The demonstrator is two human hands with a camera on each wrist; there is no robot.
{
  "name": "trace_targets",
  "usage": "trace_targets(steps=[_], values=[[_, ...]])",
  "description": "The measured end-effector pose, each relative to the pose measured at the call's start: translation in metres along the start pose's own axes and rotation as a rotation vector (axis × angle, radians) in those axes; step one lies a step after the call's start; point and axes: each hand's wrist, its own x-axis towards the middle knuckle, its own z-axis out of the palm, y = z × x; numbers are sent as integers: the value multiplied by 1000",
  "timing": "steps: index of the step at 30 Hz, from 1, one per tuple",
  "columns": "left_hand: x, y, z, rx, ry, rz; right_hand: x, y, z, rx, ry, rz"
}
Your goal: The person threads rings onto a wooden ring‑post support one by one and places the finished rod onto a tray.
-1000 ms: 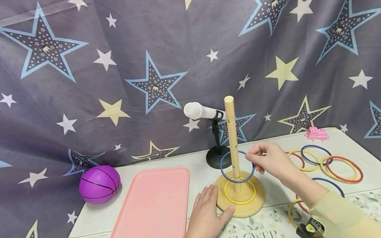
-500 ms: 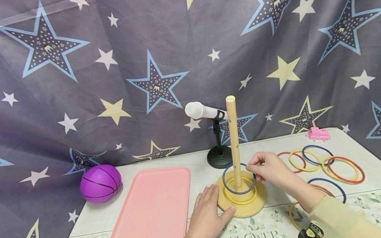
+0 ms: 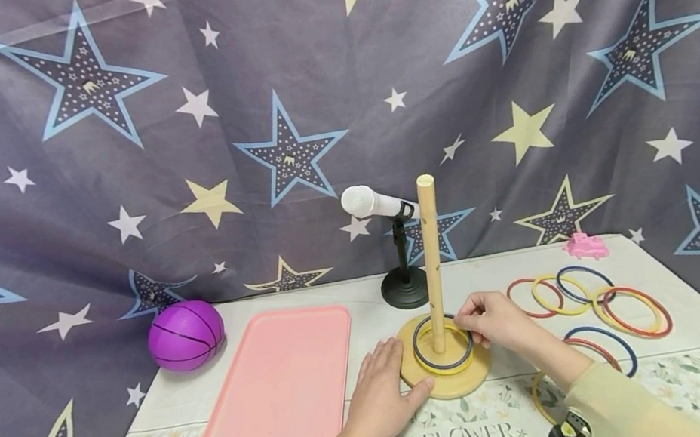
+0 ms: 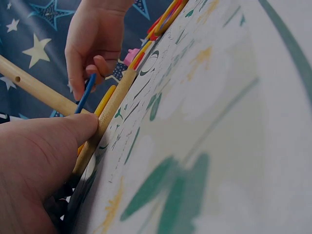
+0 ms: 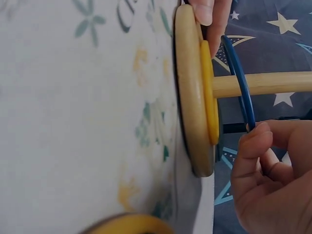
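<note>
A wooden peg [image 3: 434, 258] stands upright on a round wooden base [image 3: 454, 387]. On that base a yellow ring [image 5: 209, 97] lies flat around the peg. My right hand [image 3: 493, 319] pinches the right edge of a blue ring [image 5: 239, 73] between thumb and fingertips. The blue ring encircles the peg low down, slightly tilted, and the right wrist view shows it apart from the yellow one. With fingers extended, my left hand [image 3: 382, 400] rests at the base's left side, its thumb [image 4: 87, 127] touching the front rim.
Left of the base lies a pink tray [image 3: 272, 399], with a purple ball [image 3: 186, 336] beyond it. Behind the peg stands a white microphone [image 3: 375, 203] on a black stand. Several loose rings [image 3: 657, 334] lie at the right, near a pink toy [image 3: 585, 245].
My right hand has lowered the blue ring along the peg, from above the base to just over the yellow ring. The left hand has stayed at the base.
</note>
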Motion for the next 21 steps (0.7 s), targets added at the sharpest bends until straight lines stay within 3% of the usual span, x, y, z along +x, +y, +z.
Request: trace_targets(steps=[12,21], values=[[0,0,0,3,-5,2,1,10,3,-23,-25,49],[0,-3,2,4,5,12,3,13,6,-125,-17,56]])
